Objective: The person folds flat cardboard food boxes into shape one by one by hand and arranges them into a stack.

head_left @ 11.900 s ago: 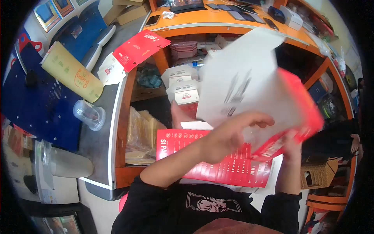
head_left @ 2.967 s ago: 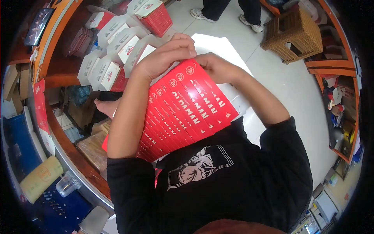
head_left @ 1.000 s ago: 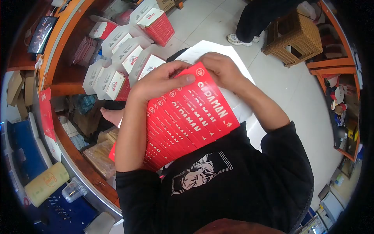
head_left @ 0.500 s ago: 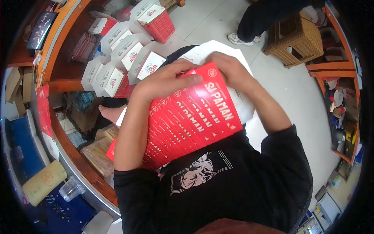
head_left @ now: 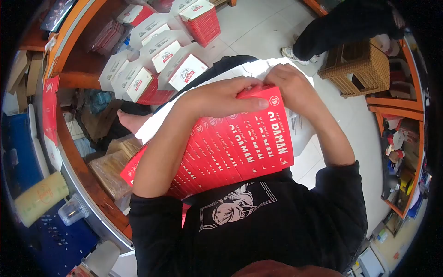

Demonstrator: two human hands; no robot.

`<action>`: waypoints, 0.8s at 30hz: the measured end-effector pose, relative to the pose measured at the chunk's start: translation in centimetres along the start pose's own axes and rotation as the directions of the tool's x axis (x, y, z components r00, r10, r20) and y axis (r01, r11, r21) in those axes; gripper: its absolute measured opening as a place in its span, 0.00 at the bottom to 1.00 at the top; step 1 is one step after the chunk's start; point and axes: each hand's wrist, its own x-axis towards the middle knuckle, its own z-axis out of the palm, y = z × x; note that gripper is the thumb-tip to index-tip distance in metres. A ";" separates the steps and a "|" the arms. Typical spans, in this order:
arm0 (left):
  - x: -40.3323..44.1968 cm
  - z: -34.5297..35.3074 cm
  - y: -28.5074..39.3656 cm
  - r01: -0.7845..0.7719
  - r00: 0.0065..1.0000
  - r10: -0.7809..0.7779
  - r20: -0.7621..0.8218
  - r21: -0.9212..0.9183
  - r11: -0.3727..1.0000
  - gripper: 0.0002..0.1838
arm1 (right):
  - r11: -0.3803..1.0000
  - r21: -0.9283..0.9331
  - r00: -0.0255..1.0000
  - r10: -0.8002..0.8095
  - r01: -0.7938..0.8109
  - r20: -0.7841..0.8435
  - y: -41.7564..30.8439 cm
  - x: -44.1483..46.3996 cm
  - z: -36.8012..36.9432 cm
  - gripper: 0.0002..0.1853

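A slanted stack of red cartons [head_left: 221, 143] with white lettering lies across my lap, the cartons overlapping. My left hand [head_left: 226, 98] rests over the stack's upper edge, its thumb on the red face of a carton near the right end and its fingers behind. At the top right corner, my right hand [head_left: 290, 87] has curled fingers against the end carton; its fingertips are partly hidden. White carton flaps [head_left: 300, 134] stick out beneath and to the right of my right hand.
Folded red and white boxes [head_left: 180, 74] stand in nested rows at the upper left. A person in black trousers [head_left: 341, 32] stands beside a wicker stool [head_left: 360, 69]. On the left counter are a yellow cup [head_left: 41, 198] and a clear plastic cup [head_left: 74, 210].
The stack and both my hands have shifted right and slightly down in view since half a second ago. Earlier, my hands held a loose white-and-red carton up in the air.
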 end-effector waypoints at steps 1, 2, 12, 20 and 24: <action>0.2 0.0 0.0 0.017 1.000 -0.018 0.012 0.028 0.999 0.41 | 1.000 -0.003 1.000 0.002 -0.002 0.024 -0.1 0.1 0.0 0.09; 0.2 0.0 0.0 0.032 0.999 -0.034 0.024 0.058 0.998 0.41 | 1.000 -0.009 0.999 0.005 -0.005 0.045 -0.1 0.2 0.0 0.08; 0.0 0.3 -1.3 0.026 0.988 -0.031 -0.150 -0.038 0.999 0.43 | 0.748 0.634 0.924 0.359 -0.198 -0.134 -0.7 -1.6 3.1 0.23; -0.4 0.0 0.1 0.131 0.984 -0.148 -0.097 -0.165 0.978 0.42 | 0.725 0.686 0.937 0.279 -0.062 -0.209 -1.3 -1.4 3.6 0.16; -0.8 -0.2 1.2 0.170 0.980 -0.181 -0.085 -0.114 0.979 0.40 | 0.761 0.644 0.924 0.302 -0.084 -0.236 -2.2 -1.2 3.0 0.13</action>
